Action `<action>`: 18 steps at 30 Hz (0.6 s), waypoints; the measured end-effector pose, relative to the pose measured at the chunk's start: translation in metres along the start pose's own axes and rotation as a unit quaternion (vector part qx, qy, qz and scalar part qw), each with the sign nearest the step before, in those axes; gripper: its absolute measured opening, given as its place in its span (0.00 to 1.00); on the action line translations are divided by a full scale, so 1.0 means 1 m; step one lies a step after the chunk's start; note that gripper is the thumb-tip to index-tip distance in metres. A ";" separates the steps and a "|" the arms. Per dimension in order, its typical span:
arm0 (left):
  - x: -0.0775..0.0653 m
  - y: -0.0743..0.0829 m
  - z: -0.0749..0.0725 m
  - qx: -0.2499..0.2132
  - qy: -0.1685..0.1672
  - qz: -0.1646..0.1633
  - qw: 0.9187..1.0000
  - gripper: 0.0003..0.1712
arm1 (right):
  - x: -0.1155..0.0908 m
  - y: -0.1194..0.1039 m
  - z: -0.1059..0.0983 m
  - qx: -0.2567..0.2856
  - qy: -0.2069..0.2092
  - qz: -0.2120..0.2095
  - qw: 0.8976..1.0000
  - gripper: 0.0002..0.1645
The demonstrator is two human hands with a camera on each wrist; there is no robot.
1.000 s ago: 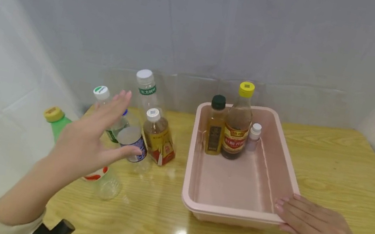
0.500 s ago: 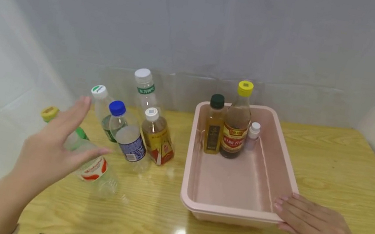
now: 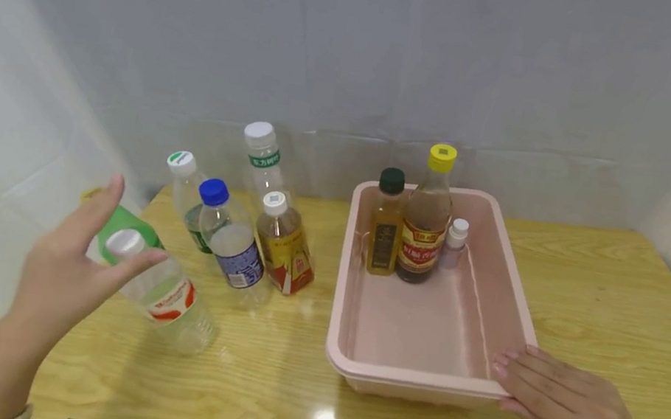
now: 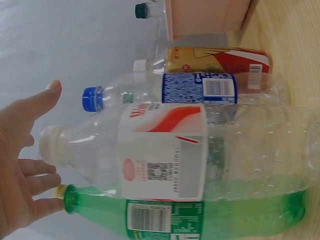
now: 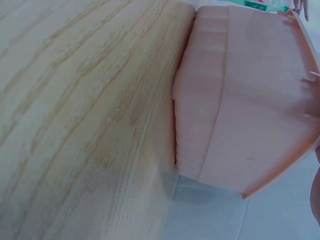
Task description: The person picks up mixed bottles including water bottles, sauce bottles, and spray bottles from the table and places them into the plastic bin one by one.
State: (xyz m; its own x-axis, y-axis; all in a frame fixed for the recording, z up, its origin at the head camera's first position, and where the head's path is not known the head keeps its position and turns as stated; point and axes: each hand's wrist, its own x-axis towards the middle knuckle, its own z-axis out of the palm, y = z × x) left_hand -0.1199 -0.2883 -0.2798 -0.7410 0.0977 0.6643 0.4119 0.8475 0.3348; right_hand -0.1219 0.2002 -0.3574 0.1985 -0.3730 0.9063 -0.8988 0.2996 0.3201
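Pink tub (image 3: 420,340), three upright bottles (image 3: 421,243) inside, right fingers (image 3: 547,388) on rim

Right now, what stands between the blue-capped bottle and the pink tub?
A bottle with a yellow-and-red label, then a strip of bare table before the tub; the head view shows both.

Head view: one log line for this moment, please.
left hand: by red-and-white-labelled bottle, not gripping | right hand: rests on corner of pink bin | bin: three upright bottles inside
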 end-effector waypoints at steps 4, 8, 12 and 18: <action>-0.003 -0.005 0.008 -0.013 0.042 0.037 0.998 0.53 | 0.000 0.000 -0.001 0.003 0.001 0.001 1.000 0.14; -0.008 -0.005 0.012 -0.027 0.051 0.037 0.998 0.52 | 0.000 0.000 -0.001 0.005 0.001 0.002 1.000 0.14; -0.013 -0.005 0.015 -0.050 0.043 0.017 0.998 0.50 | 0.000 0.000 -0.001 0.002 -0.001 0.002 1.000 0.14; -0.025 -0.007 0.022 -0.084 0.043 -0.021 0.995 0.51 | -0.001 0.000 -0.001 0.002 -0.004 0.003 1.000 0.14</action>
State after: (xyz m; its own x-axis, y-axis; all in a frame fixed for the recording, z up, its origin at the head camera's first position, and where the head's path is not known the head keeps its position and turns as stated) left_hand -0.1164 -0.2850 -0.3134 -0.7142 0.0129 0.6998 0.4701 0.7495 0.4660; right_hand -0.1214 0.2016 -0.3582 0.1901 -0.3779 0.9061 -0.9018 0.2975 0.3133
